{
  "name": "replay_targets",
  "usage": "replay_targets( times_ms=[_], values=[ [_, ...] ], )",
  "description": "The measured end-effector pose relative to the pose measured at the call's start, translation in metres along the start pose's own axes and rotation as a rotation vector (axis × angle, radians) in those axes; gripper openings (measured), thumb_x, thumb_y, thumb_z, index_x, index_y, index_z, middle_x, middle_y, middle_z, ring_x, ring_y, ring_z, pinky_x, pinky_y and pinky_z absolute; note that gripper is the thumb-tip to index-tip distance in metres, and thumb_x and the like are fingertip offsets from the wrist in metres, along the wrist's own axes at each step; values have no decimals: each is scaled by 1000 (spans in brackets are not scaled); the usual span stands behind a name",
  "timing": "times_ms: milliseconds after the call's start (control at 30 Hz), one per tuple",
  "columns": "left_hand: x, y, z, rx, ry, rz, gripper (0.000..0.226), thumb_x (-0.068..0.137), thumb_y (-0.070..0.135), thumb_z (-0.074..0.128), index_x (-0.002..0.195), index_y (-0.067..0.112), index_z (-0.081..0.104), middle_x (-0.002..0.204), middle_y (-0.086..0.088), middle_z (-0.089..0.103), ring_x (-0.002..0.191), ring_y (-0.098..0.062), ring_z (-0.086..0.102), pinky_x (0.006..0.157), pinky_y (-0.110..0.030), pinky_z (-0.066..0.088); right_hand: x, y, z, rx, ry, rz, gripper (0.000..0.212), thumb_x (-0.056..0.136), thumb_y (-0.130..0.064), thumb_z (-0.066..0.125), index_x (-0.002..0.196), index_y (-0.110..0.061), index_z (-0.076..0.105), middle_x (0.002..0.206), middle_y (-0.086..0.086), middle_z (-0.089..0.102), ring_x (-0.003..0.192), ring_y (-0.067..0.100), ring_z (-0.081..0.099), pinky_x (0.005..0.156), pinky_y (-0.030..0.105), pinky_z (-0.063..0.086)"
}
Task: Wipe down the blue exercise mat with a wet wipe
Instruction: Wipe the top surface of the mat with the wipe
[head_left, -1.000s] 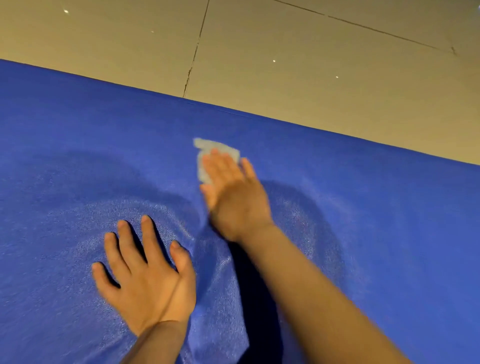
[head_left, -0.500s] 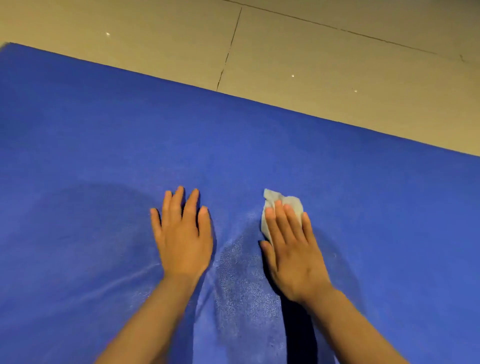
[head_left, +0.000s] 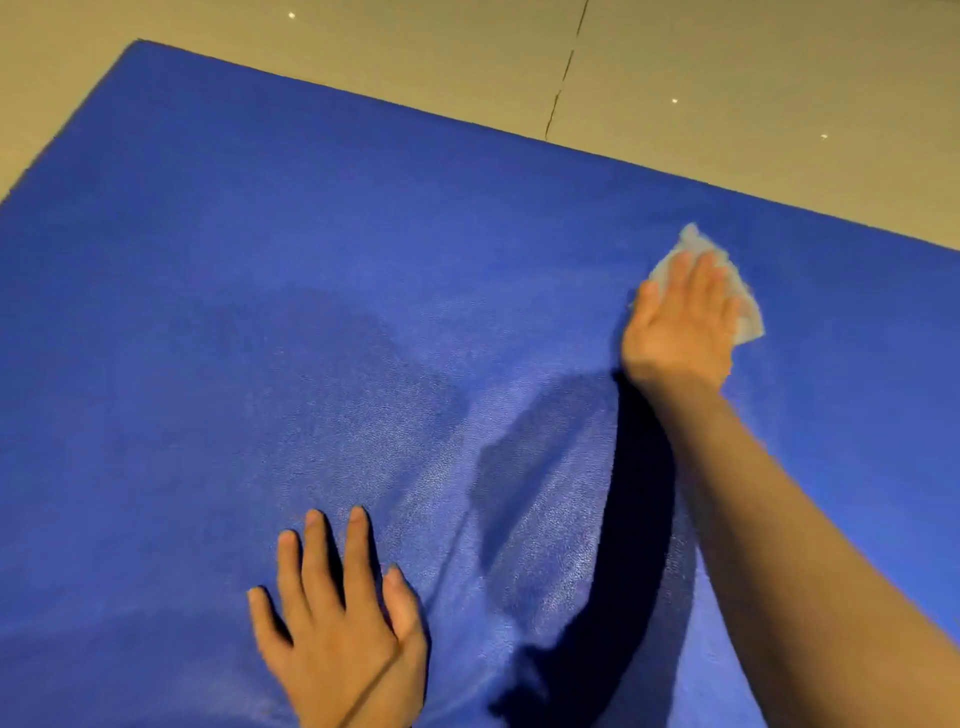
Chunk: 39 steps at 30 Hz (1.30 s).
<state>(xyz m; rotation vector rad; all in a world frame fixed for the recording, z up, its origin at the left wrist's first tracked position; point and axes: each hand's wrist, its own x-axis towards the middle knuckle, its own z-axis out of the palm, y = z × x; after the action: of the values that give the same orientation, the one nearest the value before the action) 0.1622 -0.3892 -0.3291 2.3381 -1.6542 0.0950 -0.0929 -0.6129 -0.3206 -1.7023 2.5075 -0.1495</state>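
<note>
The left hand (head_left: 337, 639) lies palm down on the near part of the blue exercise mat (head_left: 260, 291), fingers straight and slightly spread, thumb alongside; its grip is released and holds nothing. Right of this hand, the mat surface shows a lighter, glossy streaked patch crossed by the dark shadow of the right forearm. The right forearm extends from the near right corner diagonally across the mat. The right hand (head_left: 680, 322) is flat, palm down, fingers extended and close together, pressing the wet wipe (head_left: 748, 317) against the mat near its far edge; its outline is blurred. Beyond the mat's far edge lies the beige tiled floor (head_left: 727, 62).
</note>
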Motion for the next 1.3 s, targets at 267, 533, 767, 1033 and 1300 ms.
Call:
replay_targets(
  times_ms=[267, 533, 767, 1033, 1300],
  values=[
    [0, -4, 5, 66, -11, 62, 52, 92, 33, 37, 140, 16, 49, 146, -18, 49, 135, -35, 41, 108, -60, 27, -58, -178, 19, -14, -26, -637, 59, 94, -23, 12, 140, -9, 48, 145, 18, 46, 136, 39, 40, 110, 46, 32],
    [0, -6, 5, 54, -16, 61, 55, 90, 35, 38, 140, 15, 50, 147, -18, 48, 136, -36, 42, 110, -60, 24, -7, -81, 13, 32, -91, -548, 65, 90, -34, 25, 139, 4, 46, 141, 22, 48, 129, 41, 46, 107, 54, 37],
    [-2, -1, 3, -1, -8, 42, 54, 92, 34, 37, 140, 14, 52, 147, -19, 47, 136, -38, 42, 113, -60, 21, 16, 87, -28, -90, -10, 165, 68, 98, -37, 12, 153, 4, 13, 161, 21, 12, 148, 33, 10, 118, 49, 9],
    [0, 2, -2, -60, -48, -9, 57, 89, 35, 39, 137, 10, 56, 148, -19, 44, 139, -38, 36, 113, -61, 17, -87, -95, 13, 164, -2, -556, 52, 97, -26, 27, 138, -5, 52, 139, 19, 53, 134, 37, 45, 107, 48, 37],
    [1, 3, -5, -81, -46, -24, 59, 86, 36, 40, 135, 9, 58, 147, -19, 45, 140, -37, 35, 112, -60, 17, -31, 8, 3, -91, -68, -186, 70, 90, -36, 19, 146, 4, 36, 148, 23, 39, 136, 37, 37, 106, 47, 26]
  ],
)
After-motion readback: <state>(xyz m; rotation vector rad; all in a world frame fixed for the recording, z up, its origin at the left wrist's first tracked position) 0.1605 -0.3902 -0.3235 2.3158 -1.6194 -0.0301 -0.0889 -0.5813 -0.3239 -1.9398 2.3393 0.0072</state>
